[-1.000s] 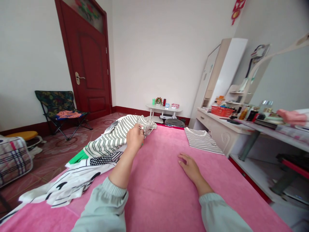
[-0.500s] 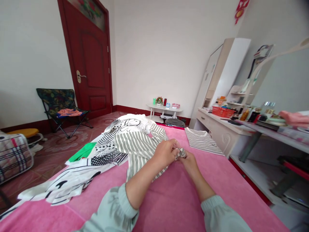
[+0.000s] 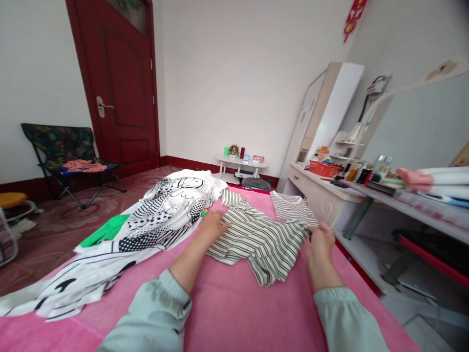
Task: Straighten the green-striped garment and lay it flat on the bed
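A striped shirt [image 3: 252, 234], white with dark green lines, lies partly spread on the pink bed cover. At its left side my left hand [image 3: 212, 227] is closed on the cloth, thumb on top and the other fingers partly hidden. My right hand [image 3: 322, 242] pinches the shirt's right corner, lifting it slightly. Beyond that corner rests a flat, folded striped top [image 3: 293, 205]. To the left of my left hand lies a heap of white cloth with black print [image 3: 161, 220], and a green piece [image 3: 104, 232] sticks out from under it.
The pink bed cover [image 3: 234, 308] stretches toward me. A dressing table [image 3: 311, 188] with bottles and a red basket [image 3: 324, 168] stands on the right. Past the bed are a small white table [image 3: 240, 161] and a folding chair [image 3: 69, 151] holding clothes.
My hands have moved apart, left hand leftward and right hand rightward. The striped shirt, bunched between them before, is now spread wider and pulled off the white heap. The view has shifted right.
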The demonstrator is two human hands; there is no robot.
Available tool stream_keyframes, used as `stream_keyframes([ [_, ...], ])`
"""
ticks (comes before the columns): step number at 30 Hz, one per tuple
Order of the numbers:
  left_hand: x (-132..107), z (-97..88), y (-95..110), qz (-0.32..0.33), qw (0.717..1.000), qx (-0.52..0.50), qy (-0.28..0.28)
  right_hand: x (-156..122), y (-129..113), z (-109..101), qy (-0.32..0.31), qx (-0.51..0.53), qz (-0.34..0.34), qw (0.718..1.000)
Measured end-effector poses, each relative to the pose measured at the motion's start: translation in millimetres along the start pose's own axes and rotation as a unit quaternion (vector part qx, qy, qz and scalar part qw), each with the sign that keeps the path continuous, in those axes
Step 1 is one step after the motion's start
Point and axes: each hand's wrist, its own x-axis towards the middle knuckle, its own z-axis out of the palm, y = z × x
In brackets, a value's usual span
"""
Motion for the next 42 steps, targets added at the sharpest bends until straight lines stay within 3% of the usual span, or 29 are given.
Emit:
stream_keyframes([
  [2, -1, 8.0, -6, -0.017, 1.0, -0.006, -0.018, -4, -5, 2, 0.057, -0.015, -0.011, 0.998],
  [3, -1, 10.6, -9, -0.016, 1.0, -0.013, -0.023, -8, -8, 5, 0.05, -0.023, -0.016, 0.998],
  [6, 0, 10.8, -7, 0.014, 0.997, -0.046, -0.054, -23, -14, 14, -0.078, -0.068, -0.032, 0.994],
  [9, -4, -2.0, 9, 0.083, 0.984, -0.095, -0.126, -31, -15, 18, -0.162, -0.152, -0.068, 0.973],
  [11, -13, -15.8, 26, 0.172, 0.951, -0.161, -0.202, -33, -16, 20, -0.2, -0.197, -0.086, 0.956],
  [14, -34, -35.9, 58, 0.327, 0.849, -0.261, -0.323, -38, -26, 24, -0.29, -0.217, -0.072, 0.929],
  [17, -55, -46.3, 85, 0.41, 0.762, -0.266, -0.425, -52, -40, 29, -0.429, -0.211, -0.024, 0.878],
  [20, -67, -46.8, 97, 0.409, 0.713, -0.216, -0.527, -68, -42, 32, -0.533, -0.252, 0.023, 0.808],
  [23, -63, -42.3, 91, 0.324, 0.719, -0.236, -0.567, -80, -35, 32, -0.541, -0.338, -0.017, 0.77],
  [25, -52, -36.8, 77, 0.242, 0.751, -0.287, -0.543, -84, -31, 33, -0.534, -0.387, -0.075, 0.748],
  [27, -37, -28.7, 59, 0.161, 0.811, -0.312, -0.469, -88, -30, 35, -0.526, -0.41, -0.121, 0.735],
  [29, -23, -18.8, 42, 0.09, 0.883, -0.312, -0.339, -90, -33, 38, -0.505, -0.402, -0.138, 0.751],
  [31, -10, -8.6, 29, 0.03, 0.925, -0.312, -0.215, -92, -37, 42, -0.472, -0.363, -0.121, 0.794],
  [34, 2, 2.3, 19, -0.034, 0.938, -0.327, -0.11, -96, -48, 50, -0.443, -0.289, -0.064, 0.846],
  [36, 7, 4.7, 15, -0.072, 0.934, -0.343, -0.072, -105, -59, 55, -0.459, -0.259, -0.048, 0.848],
  [39, 12, 2.3, 8, -0.11, 0.924, -0.364, -0.047, -130, -84, 59, -0.528, -0.248, -0.082, 0.808],
  [42, 15, 0.5, -3, -0.13, 0.917, -0.372, -0.058, -165, -112, 57, -0.617, -0.256, -0.146, 0.73],
])
